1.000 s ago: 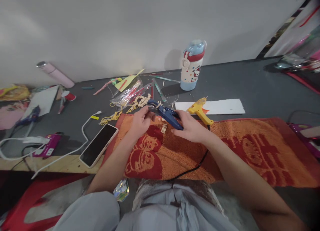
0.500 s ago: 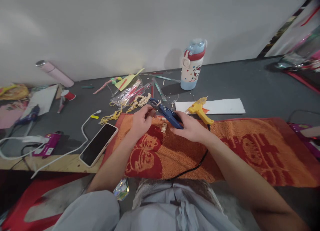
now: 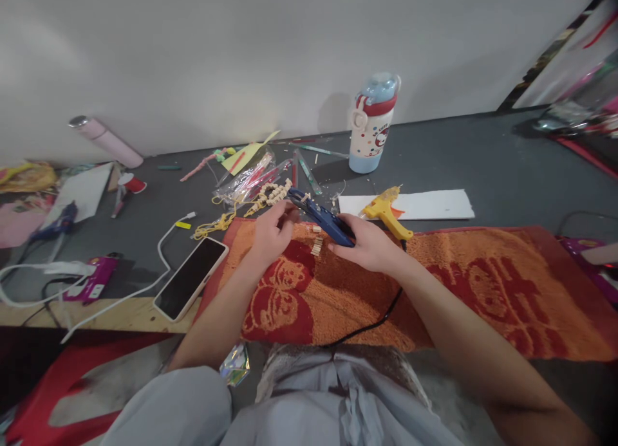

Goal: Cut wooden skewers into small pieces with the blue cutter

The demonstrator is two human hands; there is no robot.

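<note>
My right hand (image 3: 369, 243) is wrapped round the lower end of a long dark blue hand tool (image 3: 323, 221), which slants up to the left above the towel. Its exact kind is hard to make out, though a tiny pale piece shows near its upper end. My left hand (image 3: 274, 232) is closed beside that upper end, thumb and fingers pinched together; what they hold is hidden. Below the tool, a row of small pale wooden pieces (image 3: 317, 246) lies on the orange and red towel (image 3: 357, 311).
Right of the tool, a yellow glue gun (image 3: 386, 211) rests on a white board (image 3: 439, 206). Behind stands a bottle (image 3: 369, 130). A phone (image 3: 190, 280), white cable (image 3: 161, 250), yellow cord (image 3: 217, 224) and plastic packets (image 3: 248, 182) lie left. A black cord (image 3: 371, 325) crosses the towel.
Hardly anything differs. Both hands keep their places, and the blue tool has shifted only very slightly.
</note>
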